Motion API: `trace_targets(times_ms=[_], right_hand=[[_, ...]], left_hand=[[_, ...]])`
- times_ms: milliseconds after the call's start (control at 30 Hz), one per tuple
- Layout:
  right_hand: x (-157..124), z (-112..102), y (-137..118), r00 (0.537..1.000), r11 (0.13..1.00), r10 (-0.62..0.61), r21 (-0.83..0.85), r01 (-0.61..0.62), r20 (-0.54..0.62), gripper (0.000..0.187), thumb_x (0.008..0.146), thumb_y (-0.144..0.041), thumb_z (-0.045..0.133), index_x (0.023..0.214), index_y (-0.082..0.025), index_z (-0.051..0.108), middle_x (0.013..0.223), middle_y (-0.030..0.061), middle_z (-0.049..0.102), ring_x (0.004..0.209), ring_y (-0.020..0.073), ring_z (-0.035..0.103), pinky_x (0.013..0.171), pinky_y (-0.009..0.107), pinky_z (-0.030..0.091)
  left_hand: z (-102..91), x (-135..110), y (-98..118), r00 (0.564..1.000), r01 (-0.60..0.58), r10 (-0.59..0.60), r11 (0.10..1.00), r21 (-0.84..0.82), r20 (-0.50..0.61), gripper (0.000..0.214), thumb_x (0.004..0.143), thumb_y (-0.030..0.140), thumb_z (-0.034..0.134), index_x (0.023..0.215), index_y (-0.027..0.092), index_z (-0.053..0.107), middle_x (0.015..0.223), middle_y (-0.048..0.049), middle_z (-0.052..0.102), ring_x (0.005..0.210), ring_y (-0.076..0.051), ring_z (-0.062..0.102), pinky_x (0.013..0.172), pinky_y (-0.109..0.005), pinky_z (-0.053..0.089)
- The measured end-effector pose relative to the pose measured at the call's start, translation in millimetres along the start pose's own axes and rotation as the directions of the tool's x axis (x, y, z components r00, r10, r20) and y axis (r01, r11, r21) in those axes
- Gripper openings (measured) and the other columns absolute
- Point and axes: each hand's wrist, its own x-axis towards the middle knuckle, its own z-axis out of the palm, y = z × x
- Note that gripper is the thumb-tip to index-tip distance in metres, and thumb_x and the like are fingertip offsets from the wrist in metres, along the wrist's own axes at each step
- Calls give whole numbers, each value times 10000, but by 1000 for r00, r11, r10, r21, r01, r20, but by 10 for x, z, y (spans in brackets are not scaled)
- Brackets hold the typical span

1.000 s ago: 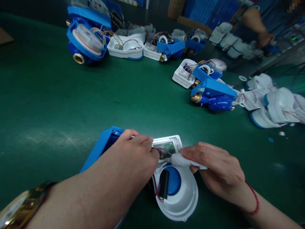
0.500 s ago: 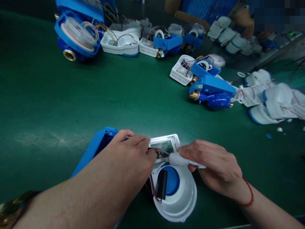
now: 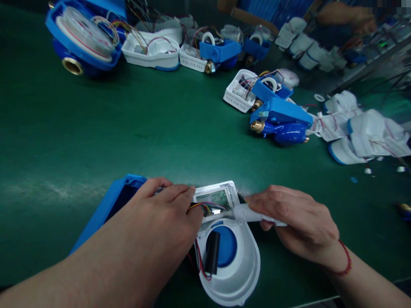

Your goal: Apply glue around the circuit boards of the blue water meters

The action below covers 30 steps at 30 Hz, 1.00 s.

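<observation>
An opened water-meter housing lies near me: a white shell (image 3: 242, 273) with a blue round insert, a black cylindrical battery (image 3: 212, 252) and a green circuit board (image 3: 215, 199) with coloured wires. Its blue casing (image 3: 109, 205) lies to the left. My left hand (image 3: 163, 218) rests over the housing with fingers curled, pinching the coloured wires at the board. My right hand (image 3: 295, 222) is closed round a white tube-like tool (image 3: 248, 212) whose tip points at the board.
Several blue meters with brass fittings (image 3: 279, 124) and white shells (image 3: 150, 51) lie further back on the green belt (image 3: 128, 124). White covers (image 3: 369, 137) are piled at right. Another person's arm (image 3: 340, 17) works at the far right.
My head view has shifted, so everything slides slightly left and down. Both hands keep their grip at the board, with the tool tip moving a little away to the right.
</observation>
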Motion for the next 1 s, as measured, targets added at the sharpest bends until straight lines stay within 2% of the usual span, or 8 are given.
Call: trace_targets(times_ms=[133,233,467,700,833,933,1000], right_hand=[[-10,-10,13,1000,1000,-19,3,19,4,272,795,39,472,1003,-73,606,904,123,683,824,184,643,678,318,528],[-32,-23,35,1000,1000,-29,4,29,-10,272,792,40,461,991,-69,609,884,127,680,816,190,646,669,321,527],[-89,-77,87,1000,1000,-18,-7,18,23,285,761,63,484,988,-56,609,902,137,670,828,196,639,677,324,521],[-45,-61,74,1000,1000,-13,17,13,-3,270,822,21,462,1027,-83,605,910,115,671,842,179,641,676,300,526],[-17,-93,59,999,1000,-2,-22,3,48,209,832,0,491,986,-79,608,912,110,676,853,171,648,721,288,525],[23,-131,50,997,998,15,-68,-9,81,179,866,-28,461,954,-90,604,905,105,678,855,163,650,746,282,519],[69,-153,47,995,997,26,-72,-19,100,201,891,-41,412,939,-108,596,879,92,674,848,156,647,747,284,516]], left_hand=[[-46,27,-18,999,-43,43,999,5,-5,304,540,257,490,788,240,665,964,-37,719,801,-240,665,736,-406,449],[-72,54,-30,997,-73,73,997,19,-17,302,531,226,454,738,237,674,922,-32,727,772,-221,673,695,-382,464],[-29,30,-21,998,-44,44,999,-3,-38,318,615,206,401,762,232,682,945,-53,721,804,-223,652,743,-410,404],[9,-76,-32,999,-17,19,998,-63,41,316,712,236,417,895,227,675,1075,-74,679,935,-261,613,827,-453,370],[-8,-87,-16,998,-6,11,997,-76,66,301,752,217,403,909,215,660,1097,-89,663,985,-273,590,864,-461,351],[-26,-70,46,999,1,3,996,-91,47,257,805,190,389,845,257,635,954,-22,689,861,-234,593,920,-459,294],[-12,-76,132,1000,-8,7,994,-105,-11,253,848,183,387,811,301,608,810,33,670,730,-196,566,969,-448,259]])
